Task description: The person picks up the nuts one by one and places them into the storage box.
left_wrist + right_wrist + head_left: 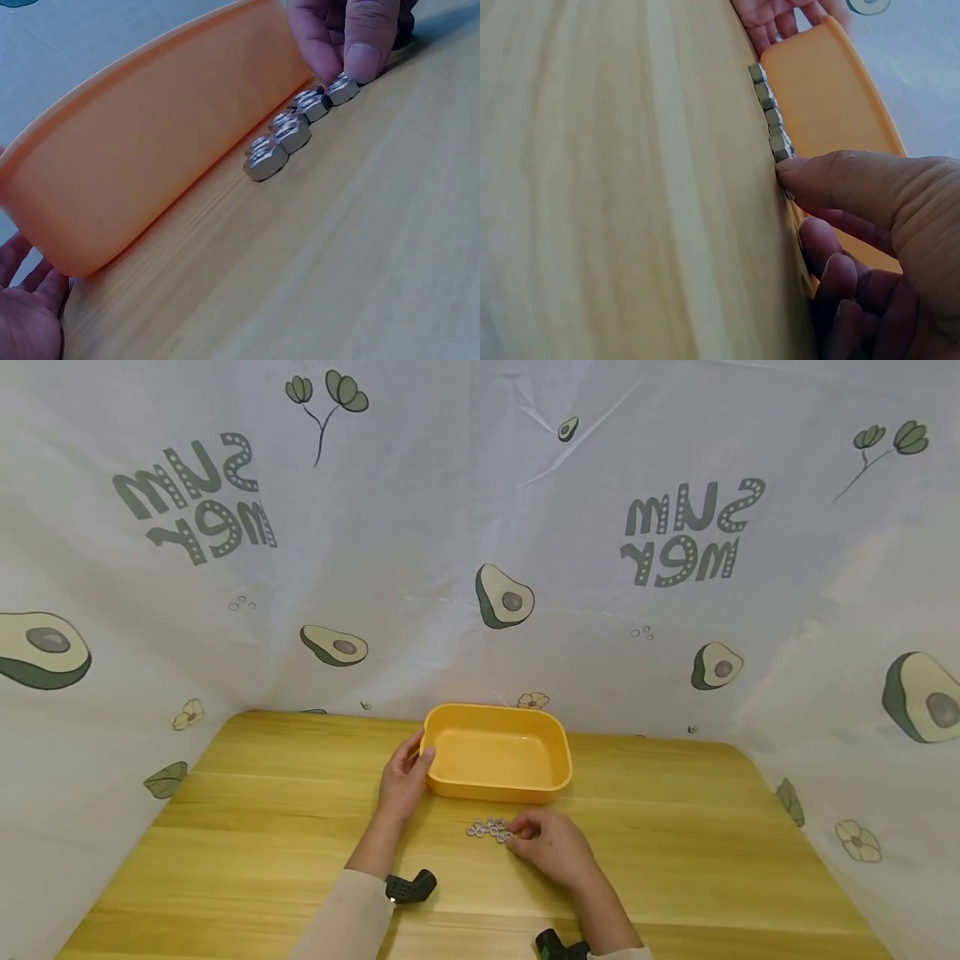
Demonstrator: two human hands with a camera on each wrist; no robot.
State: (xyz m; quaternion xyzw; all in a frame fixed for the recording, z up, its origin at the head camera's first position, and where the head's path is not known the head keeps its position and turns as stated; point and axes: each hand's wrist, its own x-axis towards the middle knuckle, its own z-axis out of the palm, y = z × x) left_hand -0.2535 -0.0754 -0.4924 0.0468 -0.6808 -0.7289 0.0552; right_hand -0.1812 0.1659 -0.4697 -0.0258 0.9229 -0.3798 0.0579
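Observation:
A yellow plastic bin [491,792] stands near the back of the table, and its inside shows no contents. My left hand [402,779] holds it by the left wall, thumb at the rim and fingers along the outside. In front of the bin, several silvery hex nuts [486,828] lie flat in a tight cluster. The thumb and forefinger of my right hand [553,847] pinch a nut at the cluster's right end; the left wrist view shows that nut [343,91] under the fingertips. The other fingers of this hand are curled in the right wrist view.
The wooden table [300,827] stretches to both sides and in front of the nuts. A white cloth [420,527] printed with avocados hangs right behind the table and down its sides. A black camera [411,887] is strapped on the left wrist, another [561,946] on the right.

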